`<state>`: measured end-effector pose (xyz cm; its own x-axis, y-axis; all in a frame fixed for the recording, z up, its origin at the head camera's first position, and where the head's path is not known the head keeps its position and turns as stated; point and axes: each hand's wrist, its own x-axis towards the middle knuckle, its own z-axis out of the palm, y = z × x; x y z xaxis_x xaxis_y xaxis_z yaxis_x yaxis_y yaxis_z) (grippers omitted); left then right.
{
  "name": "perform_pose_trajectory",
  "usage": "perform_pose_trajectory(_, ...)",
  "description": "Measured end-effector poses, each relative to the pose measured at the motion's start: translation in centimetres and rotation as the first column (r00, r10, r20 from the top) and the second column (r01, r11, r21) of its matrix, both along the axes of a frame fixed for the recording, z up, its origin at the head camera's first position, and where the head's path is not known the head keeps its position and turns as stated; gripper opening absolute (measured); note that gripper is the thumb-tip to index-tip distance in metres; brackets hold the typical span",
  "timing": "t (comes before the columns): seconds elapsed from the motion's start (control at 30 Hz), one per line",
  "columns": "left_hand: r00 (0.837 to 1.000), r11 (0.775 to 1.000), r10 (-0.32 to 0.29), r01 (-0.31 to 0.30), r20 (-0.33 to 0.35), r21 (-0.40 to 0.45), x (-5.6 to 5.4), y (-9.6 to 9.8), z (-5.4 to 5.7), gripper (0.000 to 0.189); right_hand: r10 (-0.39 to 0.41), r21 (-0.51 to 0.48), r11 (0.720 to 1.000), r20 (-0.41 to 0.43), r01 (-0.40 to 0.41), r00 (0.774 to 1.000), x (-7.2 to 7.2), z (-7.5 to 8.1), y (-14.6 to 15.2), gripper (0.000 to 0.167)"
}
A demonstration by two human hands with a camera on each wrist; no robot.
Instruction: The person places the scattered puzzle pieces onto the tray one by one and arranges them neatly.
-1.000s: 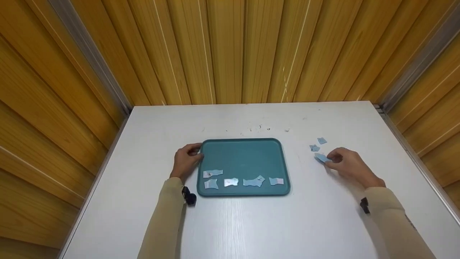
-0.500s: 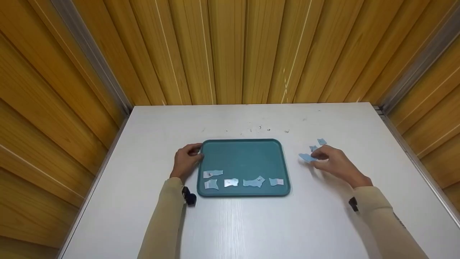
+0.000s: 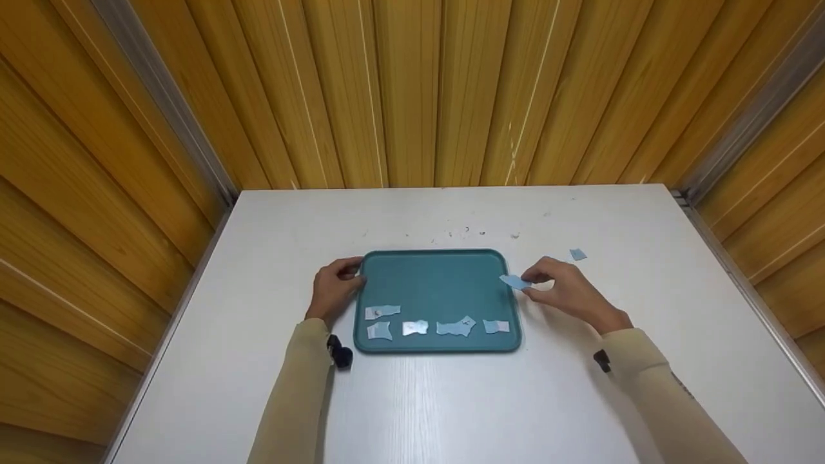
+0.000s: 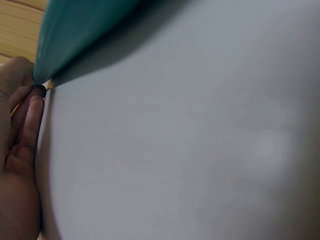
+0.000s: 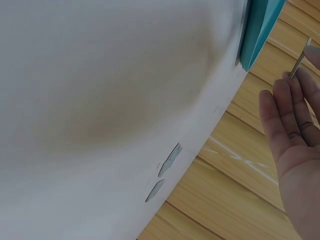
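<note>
A green tray [image 3: 435, 277] lies on the white table. My left hand [image 3: 333, 288] holds its left rim, thumb near the edge; in the left wrist view the fingers [image 4: 31, 122] are beside the tray's edge [image 4: 75, 40]. My right hand [image 3: 567, 291] pinches a flat light-blue puzzle piece [image 3: 515, 281] between thumb and fingertips, just over the tray's right rim. Edge-on, that piece [image 5: 298, 61] appears thin and stiff in the right wrist view. Several irregular pieces lie on the tray: a bottom row [image 3: 456, 326] and one piece [image 3: 383, 312] above its left end.
To the right of the tray a loose piece [image 3: 578, 254] lies on the table. Two loose pieces [image 5: 170, 160] show in the right wrist view; my right hand covers one of them in the head view. Wood-patterned panels [image 3: 406, 96] enclose the table's back and sides.
My right hand has carried the pinched piece leftward from the loose pieces to the tray's right rim. The left hand and the tray have stayed in place.
</note>
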<state>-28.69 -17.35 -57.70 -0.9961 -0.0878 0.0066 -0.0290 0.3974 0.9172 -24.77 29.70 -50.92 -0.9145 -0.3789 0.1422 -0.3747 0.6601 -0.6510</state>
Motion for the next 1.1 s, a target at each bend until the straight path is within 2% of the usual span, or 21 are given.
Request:
perform_pose_trajectory(0.3,1.000,1.000,-0.002,0.002,0.005,0.013,0.2,0.1,0.1,0.042,0.056,-0.028,0.998,0.025,-0.055,0.998,-0.3,0.0,-3.7,0.025)
perform_pose_trajectory(0.77,1.000,1.000,0.002,-0.002,-0.011,0.018,-0.1,0.1,-0.3,0.042,0.143,0.029,0.989,0.038,-0.144,0.989,-0.6,-0.4,-8.6,0.023)
perform_pose_trajectory(1.1,1.000,1.000,0.012,-0.012,-0.006,0.021,0.0,0.2,0.0,0.041,0.205,0.055,0.977,0.027,-0.206,0.978,-0.8,-0.8,-11.4,0.023)
